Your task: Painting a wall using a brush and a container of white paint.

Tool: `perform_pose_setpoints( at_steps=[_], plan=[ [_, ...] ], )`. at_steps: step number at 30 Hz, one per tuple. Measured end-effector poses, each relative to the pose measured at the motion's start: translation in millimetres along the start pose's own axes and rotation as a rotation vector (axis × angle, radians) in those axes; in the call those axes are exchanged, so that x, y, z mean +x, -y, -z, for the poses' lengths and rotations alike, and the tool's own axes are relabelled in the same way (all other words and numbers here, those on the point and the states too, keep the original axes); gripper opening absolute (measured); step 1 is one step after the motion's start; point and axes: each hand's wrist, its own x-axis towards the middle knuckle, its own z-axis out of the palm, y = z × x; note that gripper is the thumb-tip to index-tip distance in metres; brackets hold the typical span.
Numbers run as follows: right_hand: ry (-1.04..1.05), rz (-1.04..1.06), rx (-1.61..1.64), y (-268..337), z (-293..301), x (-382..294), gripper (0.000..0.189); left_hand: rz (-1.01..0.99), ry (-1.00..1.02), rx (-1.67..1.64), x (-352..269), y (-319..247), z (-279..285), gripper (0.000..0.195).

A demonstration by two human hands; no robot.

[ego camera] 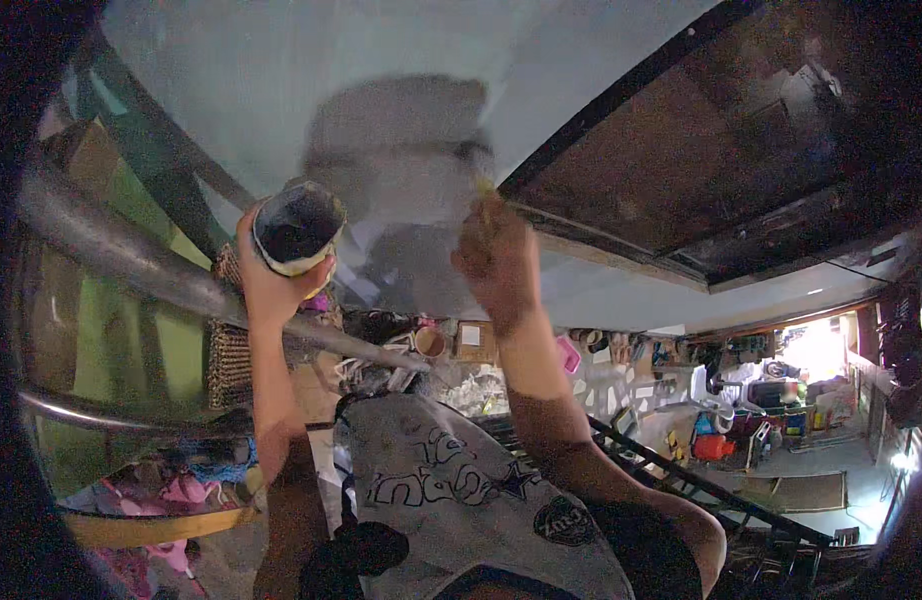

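My left hand (pixel 270 292) is wrapped around a cut-open container (pixel 300 259) with a pale, uneven rim and a dark inside; what it holds is too dark to tell. Raised in front of a pale grey wall (pixel 408 45), my right hand (pixel 498 255) grips a small tool with a yellow part (pixel 485 184). Motion blurs its upper end, which looks like a brush against the wall; contact cannot be made out. Shadows fall on the wall between and above my hands.
A dark-framed opening (pixel 701 135) lies right of my right hand. A thick metal pipe (pixel 146 262) runs along the left. Below stand a ladder (pixel 656 480), a brown round container (pixel 430 342) and a pink basin (pixel 568 354). Clutter and an orange-red container (pixel 712 448) lie far right.
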Motion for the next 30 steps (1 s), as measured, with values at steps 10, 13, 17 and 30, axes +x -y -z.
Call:
perform_pose_setpoints(
  at_steps=[10,13,17,30],
  plan=[
    [0.104,0.555,-0.199,18.7,-19.2,-22.3,0.027,-0.001,0.002,-0.084,0.5,7.3,-5.2,0.090],
    [0.065,0.664,-0.267,11.3,-19.2,-1.8,0.029,0.032,-0.005,-0.096,-0.5,4.4,-2.7,0.089],
    [-0.083,0.716,-0.523,-33.7,19.7,59.0,0.033,-0.080,-0.025,0.053,3.1,1.0,-4.5,0.087],
    [0.014,0.235,-0.393,-98.0,64.1,46.4,0.025,0.218,-0.026,-0.340,0.8,11.0,-9.2,0.088]
  ],
)
